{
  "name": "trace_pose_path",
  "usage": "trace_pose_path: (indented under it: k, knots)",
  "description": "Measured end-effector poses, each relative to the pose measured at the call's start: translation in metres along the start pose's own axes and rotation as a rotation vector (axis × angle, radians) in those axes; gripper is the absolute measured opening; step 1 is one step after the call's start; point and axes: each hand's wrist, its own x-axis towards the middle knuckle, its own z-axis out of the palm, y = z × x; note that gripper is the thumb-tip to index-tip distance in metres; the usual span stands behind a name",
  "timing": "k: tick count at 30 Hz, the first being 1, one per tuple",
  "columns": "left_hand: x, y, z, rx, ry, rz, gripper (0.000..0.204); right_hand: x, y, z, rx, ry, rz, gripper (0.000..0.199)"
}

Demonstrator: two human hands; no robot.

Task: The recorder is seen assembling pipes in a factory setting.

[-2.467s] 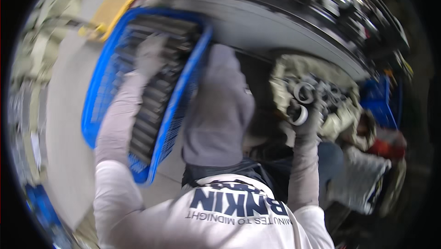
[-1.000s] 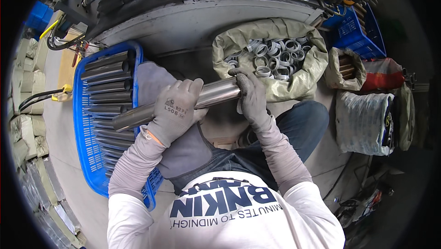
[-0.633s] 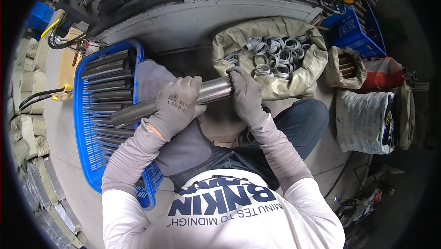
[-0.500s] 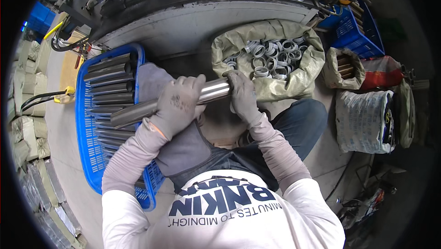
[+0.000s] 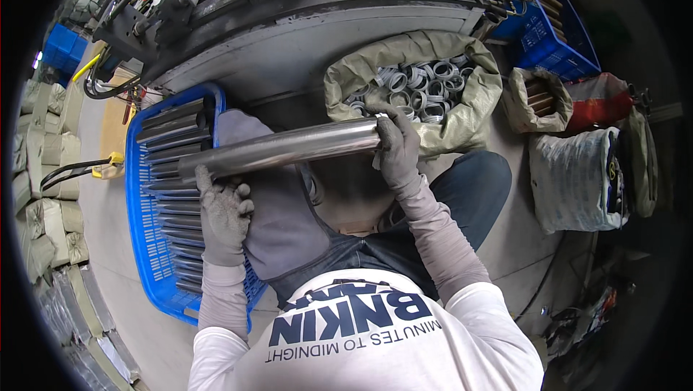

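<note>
A shiny metal tube point(image 5: 289, 149) lies slantwise across my front, its right end a little higher than the left. My right hand point(image 5: 397, 147), in a grey glove, is closed around the tube's right end. Beside the left end is my left hand point(image 5: 225, 219), also gloved, palm turned up and fingers apart. Its index fingertip reaches the tube's underside near that end. Under and left of this hand stands a blue plastic basket point(image 5: 134, 200) with several dark metal tubes point(image 5: 177, 231) stacked side by side. A grey cloth point(image 5: 278, 236) covers my left thigh.
An olive woven sack point(image 5: 473, 109) full of metal rings point(image 5: 433, 91) stands ahead of my right hand. Behind it runs a dark machine bench point(image 5: 303, 19). At right are a small sack of tubes point(image 5: 538, 98), a blue crate point(image 5: 559, 48) and a white sack point(image 5: 574, 181).
My left hand has let go of the tube's middle and moved left and down to its end, opening. The right hand, still gripping, has shifted slightly right, and the tube has become more level.
</note>
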Motion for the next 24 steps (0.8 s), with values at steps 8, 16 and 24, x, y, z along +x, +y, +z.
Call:
trace_pose_path:
  k: [8, 16, 24]
  knots:
    - [0.056, 0.043, 0.085, -0.086, -0.074, 0.479, 0.051, 0.002, 0.012, 0.009, 0.174, -0.093, 0.111, 0.044]
    - [0.027, 0.081, 0.147, 0.882, -0.163, 0.841, 0.049, 0.011, 0.01, -0.037, 1.508, -0.264, 0.611, 0.061]
    - [0.03, -0.004, 0.148, 1.944, -0.562, 0.913, 0.066, 0.013, 0.009, -0.041, 1.495, -0.289, 0.482, 0.051]
